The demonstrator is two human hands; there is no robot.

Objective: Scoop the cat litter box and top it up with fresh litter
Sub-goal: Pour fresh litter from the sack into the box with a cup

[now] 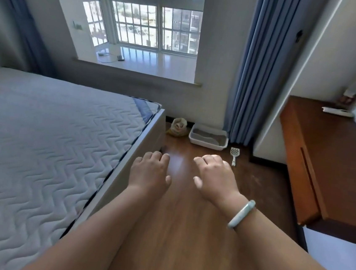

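Note:
A white litter box [195, 139] holding grey litter stands on the wooden floor by the far wall, under the window. To its left leans a yellowish bag [178, 127] with its top open. A white slotted scoop [234, 155] lies on the floor just right of the box. My left hand [149, 171] and my right hand [215, 177] are stretched out in front of me above the floor, well short of the box. Both hold nothing, palms down, fingers loosely curled and apart. A pale green bangle [241, 214] sits on my right wrist.
A bed with a quilted mattress [47, 138] fills the left side, its frame edge bordering the floor strip. A dark wooden desk [332, 160] juts in from the right. Blue curtains [266, 62] hang behind the litter box. The wooden floor [179, 234] runs between bed and desk.

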